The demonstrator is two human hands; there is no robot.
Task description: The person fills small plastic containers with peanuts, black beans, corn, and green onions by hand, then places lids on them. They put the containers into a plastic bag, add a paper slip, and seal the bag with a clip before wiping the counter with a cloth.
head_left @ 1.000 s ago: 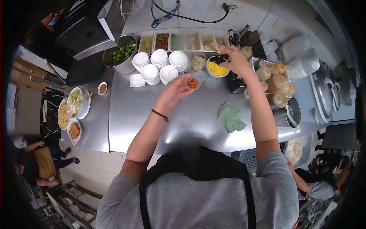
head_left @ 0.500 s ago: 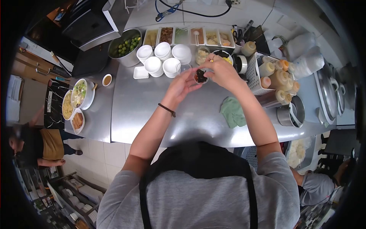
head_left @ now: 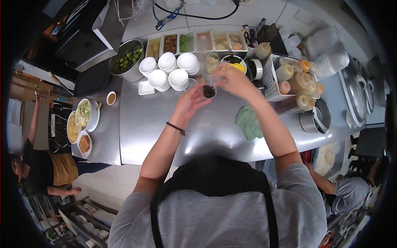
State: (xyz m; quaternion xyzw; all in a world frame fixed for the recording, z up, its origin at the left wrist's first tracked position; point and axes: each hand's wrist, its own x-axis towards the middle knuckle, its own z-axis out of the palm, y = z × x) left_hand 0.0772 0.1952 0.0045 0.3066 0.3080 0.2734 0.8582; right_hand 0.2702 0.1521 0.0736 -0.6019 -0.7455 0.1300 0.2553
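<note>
A small clear plastic cup [head_left: 209,93] with a dark, crumbly filling sits in my left hand [head_left: 189,103], the fingers wrapped round its side above the counter. Just right of and beyond the cup is my right hand [head_left: 235,82], reaching over with its fingers bent and smeared by motion; whether they hold anything is hard to see. Beyond it stand a bowl of yellow and black food [head_left: 237,66] and a glass jar [head_left: 212,62]. A clear round piece of plastic [head_left: 190,84] is beside stacked white dishes [head_left: 178,78].
Food trays [head_left: 187,43] line the back beside a pot of green limes [head_left: 127,73]. To the right are a white basket of squeeze bottles [head_left: 276,76] and a green cloth [head_left: 249,123]. Filled bowls [head_left: 84,113] stand left. People are at both sides.
My right hand has drawn back from the cup, off its filling. The cup in my left hand now shows mostly dark filling. The person at left has raised an arm.
</note>
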